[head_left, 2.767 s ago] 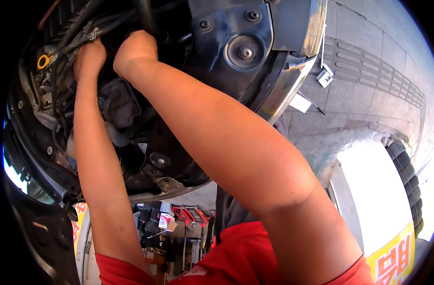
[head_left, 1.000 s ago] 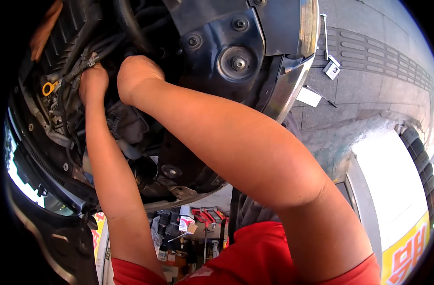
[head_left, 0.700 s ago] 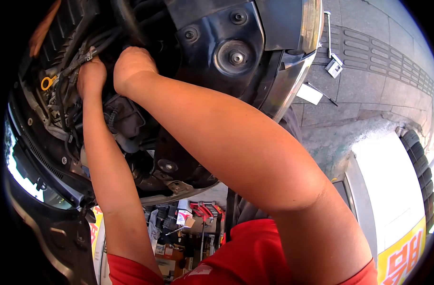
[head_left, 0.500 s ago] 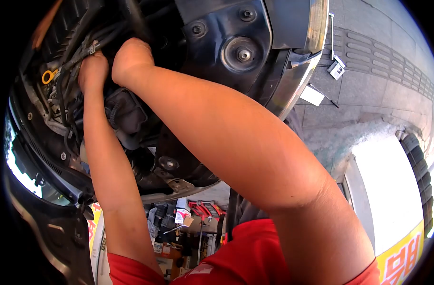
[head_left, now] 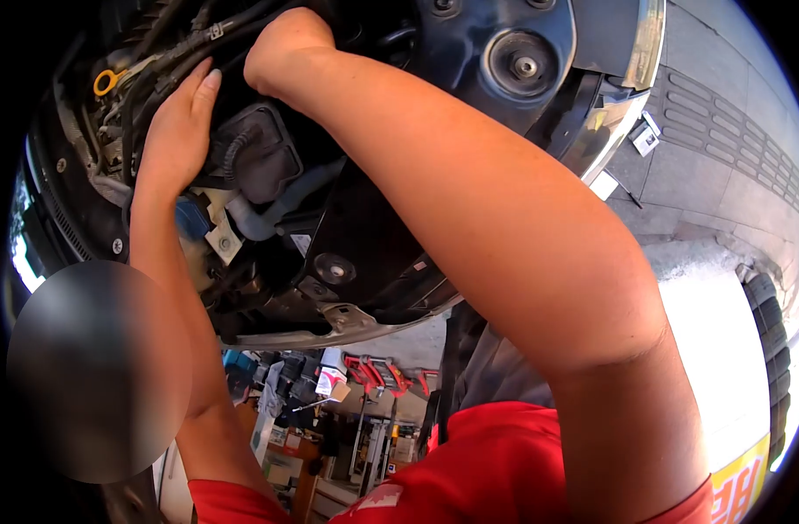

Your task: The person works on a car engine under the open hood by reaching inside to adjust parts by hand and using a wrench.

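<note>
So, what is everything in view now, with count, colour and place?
engine bay: one, mostly black, upper left
ring handle: one, yellow, upper left
trim: one, silvery, upper right
paving: one stretch, grey, right
small case: one, pale, on paving
tyre: one, black, right edge
signboard: one, partly yellow, lower right
carton: one, mainly white, lower centre
clutter: many, mixed colours, lower centre
shirt: one, red, bottom
left hand: one, bare, upper left
right hand: one, bare, fingers hidden, upper centre

Street-side vehicle repair spot, outdoors. Exposed engine bay [head_left: 356,218]; grey paving [head_left: 679,188] with ribbed strip [head_left: 731,131]; treaded tyre [head_left: 769,341]; cluttered white box [head_left: 330,377] and red-framed gear [head_left: 365,370].
</note>
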